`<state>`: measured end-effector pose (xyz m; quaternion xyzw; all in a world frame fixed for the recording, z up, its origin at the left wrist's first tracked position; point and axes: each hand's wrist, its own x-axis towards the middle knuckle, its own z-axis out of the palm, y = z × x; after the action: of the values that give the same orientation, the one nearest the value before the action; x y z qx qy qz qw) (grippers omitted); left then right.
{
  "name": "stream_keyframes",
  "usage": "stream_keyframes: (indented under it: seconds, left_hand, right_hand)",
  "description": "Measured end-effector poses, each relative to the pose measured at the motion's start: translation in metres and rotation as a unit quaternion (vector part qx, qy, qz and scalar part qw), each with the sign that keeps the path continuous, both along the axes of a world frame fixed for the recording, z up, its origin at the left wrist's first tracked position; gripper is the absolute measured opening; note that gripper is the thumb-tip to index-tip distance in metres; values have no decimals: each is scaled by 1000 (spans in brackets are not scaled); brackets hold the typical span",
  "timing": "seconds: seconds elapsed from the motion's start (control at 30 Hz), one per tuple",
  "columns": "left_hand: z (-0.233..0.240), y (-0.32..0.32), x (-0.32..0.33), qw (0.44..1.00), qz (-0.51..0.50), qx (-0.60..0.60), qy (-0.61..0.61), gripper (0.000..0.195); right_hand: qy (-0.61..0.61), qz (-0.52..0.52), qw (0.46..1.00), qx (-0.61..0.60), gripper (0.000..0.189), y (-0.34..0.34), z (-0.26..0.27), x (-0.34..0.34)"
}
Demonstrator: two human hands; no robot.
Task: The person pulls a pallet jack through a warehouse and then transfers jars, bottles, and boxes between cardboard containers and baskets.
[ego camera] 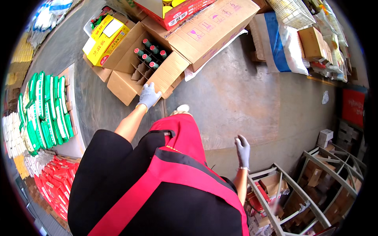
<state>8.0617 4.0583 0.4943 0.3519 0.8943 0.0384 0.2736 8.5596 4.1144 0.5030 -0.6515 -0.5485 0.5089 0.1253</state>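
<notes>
My left hand (149, 96), in a grey work glove, grips the near corner of a cardboard carton flap (172, 70). The flap belongs to an open carton (124, 56) on the floor in front of me. Inside stand several dark glass bottles (146, 58) with red caps, upright in one part of a cardboard divider (141, 73). Other divider cells near my left hand hold no bottle that I can see; the bottom is hidden. Away to the right, my gloved right hand (243, 150) hangs free over the floor, fingers slightly apart and holding nothing.
A yellow printed box (104, 41) adjoins the carton's left side. Against its right is a large closed carton (212, 26) bearing a red box of yellow-lidded jars (177, 14). Green sacks (45, 112) are stacked left, red bags (56, 183) behind them. Metal racking (295, 203) stands lower right.
</notes>
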Motion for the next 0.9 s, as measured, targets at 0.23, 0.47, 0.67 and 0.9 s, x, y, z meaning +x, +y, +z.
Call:
stream_keyframes:
  seconds: [0.23,0.47,0.67,0.9]
  left_hand:
    - [-21,-1,26,995,20,13,94,49]
    - [17,-68,54,961,135,171,-170,54]
    - [-11,-282,102,919,316,171,-161,46]
    - [-102,-544,139,700,657,95,-262,21]
  right_hand:
    - [117,67,991,-21,39,69,41,-68]
    - [-9,200,979,27,37,78,-33,-50]
    - [46,338,939,34,35,50,-19,-176]
    - [123,460,868,140,30,-7,25,-372]
